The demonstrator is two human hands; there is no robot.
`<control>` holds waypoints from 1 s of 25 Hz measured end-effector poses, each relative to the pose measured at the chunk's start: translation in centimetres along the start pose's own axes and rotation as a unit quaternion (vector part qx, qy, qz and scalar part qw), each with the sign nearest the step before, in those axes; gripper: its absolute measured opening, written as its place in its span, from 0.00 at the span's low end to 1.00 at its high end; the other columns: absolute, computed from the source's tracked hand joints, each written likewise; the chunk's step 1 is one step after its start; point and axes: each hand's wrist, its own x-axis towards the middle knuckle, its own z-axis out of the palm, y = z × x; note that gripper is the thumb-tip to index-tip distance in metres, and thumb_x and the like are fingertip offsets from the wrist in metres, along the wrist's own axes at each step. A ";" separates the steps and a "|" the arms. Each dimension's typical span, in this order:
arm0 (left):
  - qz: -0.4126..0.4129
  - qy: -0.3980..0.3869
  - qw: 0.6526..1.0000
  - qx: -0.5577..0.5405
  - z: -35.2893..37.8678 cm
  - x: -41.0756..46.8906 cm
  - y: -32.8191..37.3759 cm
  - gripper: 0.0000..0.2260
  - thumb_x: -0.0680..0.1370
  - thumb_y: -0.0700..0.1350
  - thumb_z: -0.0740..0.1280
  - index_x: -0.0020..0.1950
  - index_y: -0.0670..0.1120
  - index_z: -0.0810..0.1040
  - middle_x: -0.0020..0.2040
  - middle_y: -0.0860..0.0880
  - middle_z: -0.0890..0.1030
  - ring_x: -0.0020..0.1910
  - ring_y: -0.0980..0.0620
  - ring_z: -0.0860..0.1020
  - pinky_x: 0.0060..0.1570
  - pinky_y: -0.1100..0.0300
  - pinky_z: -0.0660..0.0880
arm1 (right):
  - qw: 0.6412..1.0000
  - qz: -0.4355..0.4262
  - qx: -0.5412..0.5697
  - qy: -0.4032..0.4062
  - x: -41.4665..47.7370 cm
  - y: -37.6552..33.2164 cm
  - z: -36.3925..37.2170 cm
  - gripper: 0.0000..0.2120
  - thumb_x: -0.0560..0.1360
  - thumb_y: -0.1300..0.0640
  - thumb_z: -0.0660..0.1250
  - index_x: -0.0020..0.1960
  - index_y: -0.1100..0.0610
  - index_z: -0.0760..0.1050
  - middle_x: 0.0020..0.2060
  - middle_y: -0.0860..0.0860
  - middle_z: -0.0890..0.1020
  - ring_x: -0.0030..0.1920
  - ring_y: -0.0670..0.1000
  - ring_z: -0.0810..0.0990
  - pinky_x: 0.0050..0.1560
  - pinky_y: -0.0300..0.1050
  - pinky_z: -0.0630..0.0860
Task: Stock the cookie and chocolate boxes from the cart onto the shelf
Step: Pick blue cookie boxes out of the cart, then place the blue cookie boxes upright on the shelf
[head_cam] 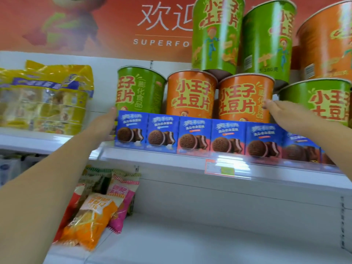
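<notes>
Head view: a row of blue cardboard cookie boxes stands on the front edge of the white metal shelf, with green and orange paper snack tubs behind it. The left hand lies flat against the row's left end, fingers straight. The right hand is over the right boxes, fingers extended, holding nothing.

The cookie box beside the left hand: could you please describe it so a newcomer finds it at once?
Under the orange banner, snack tubs stand on a white shelf with blue cookie boxes fronting them. Yours is the row's leftmost box, below the green tub, the left hand against its side.
</notes>
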 end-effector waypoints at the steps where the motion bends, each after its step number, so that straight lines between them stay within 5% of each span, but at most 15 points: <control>1: -0.005 -0.005 1.000 -0.010 -0.3 -0.5 0.2 0.22 0.82 0.60 0.50 0.63 0.45 0.71 0.50 0.41 0.79 0.44 0.47 0.78 0.42 0.57 0.74 | 0.998 -0.050 0.012 0.041 -0.2 -1.6 0.4 0.28 0.81 0.40 0.46 0.60 0.57 0.76 0.56 0.62 0.79 0.57 0.62 0.75 0.54 0.53 0.70; 3: -0.002 -0.001 1.000 -0.012 -0.9 -1.2 0.5 0.21 0.83 0.59 0.49 0.64 0.46 0.70 0.48 0.43 0.78 0.44 0.48 0.77 0.42 0.58 0.73 | 0.981 -0.161 0.052 0.094 -1.0 -5.5 1.1 0.27 0.79 0.43 0.47 0.49 0.61 0.77 0.45 0.60 0.80 0.49 0.62 0.77 0.46 0.52 0.69; 7: 0.092 0.025 0.995 0.028 -2.7 -4.4 0.2 0.14 0.83 0.54 0.52 0.59 0.49 0.73 0.52 0.47 0.77 0.46 0.52 0.76 0.45 0.58 0.72 | 0.923 -0.304 0.191 0.136 -5.0 -14.3 4.2 0.18 0.79 0.53 0.54 0.53 0.61 0.79 0.48 0.56 0.83 0.52 0.56 0.78 0.51 0.50 0.71; 13: 0.138 -0.070 0.980 0.124 -10.2 -15.0 -8.5 0.10 0.81 0.48 0.59 0.52 0.52 0.80 0.49 0.50 0.82 0.46 0.52 0.80 0.50 0.53 0.77 | 0.834 -0.415 0.362 -0.043 -18.5 -27.1 16.0 0.11 0.77 0.55 0.60 0.53 0.55 0.80 0.46 0.44 0.81 0.45 0.43 0.78 0.46 0.40 0.73; 16: 0.055 -0.123 0.968 0.211 -16.3 -20.6 -15.6 0.08 0.78 0.50 0.62 0.49 0.55 0.82 0.45 0.51 0.83 0.45 0.56 0.80 0.52 0.51 0.77 | 0.784 -0.448 0.387 -0.187 -27.3 -31.9 23.7 0.11 0.76 0.55 0.61 0.52 0.55 0.81 0.47 0.48 0.81 0.44 0.47 0.78 0.45 0.44 0.74; 20: -0.154 -0.100 0.944 0.276 -24.4 -29.2 -25.5 0.07 0.79 0.48 0.65 0.54 0.52 0.81 0.48 0.47 0.84 0.48 0.45 0.82 0.51 0.46 0.79 | 0.735 -0.361 0.415 -0.396 -38.7 -35.9 32.7 0.09 0.78 0.56 0.62 0.53 0.54 0.81 0.47 0.49 0.80 0.45 0.47 0.77 0.46 0.42 0.71; 22: -0.246 -0.070 0.932 0.258 -27.3 -33.7 -29.5 0.06 0.78 0.47 0.67 0.53 0.52 0.81 0.49 0.42 0.84 0.47 0.42 0.81 0.44 0.53 0.76 | 0.707 -0.336 0.385 -0.489 -44.1 -37.0 35.8 0.09 0.80 0.56 0.62 0.56 0.52 0.80 0.49 0.49 0.79 0.47 0.49 0.77 0.47 0.42 0.72; 25: -0.356 -0.014 0.902 0.245 -30.1 -41.1 -35.1 0.06 0.79 0.42 0.65 0.53 0.50 0.79 0.50 0.43 0.83 0.40 0.52 0.79 0.38 0.67 0.74 | 0.649 -0.299 0.329 -0.617 -52.0 -37.3 40.4 0.11 0.80 0.58 0.61 0.60 0.55 0.77 0.51 0.53 0.78 0.49 0.51 0.79 0.43 0.32 0.69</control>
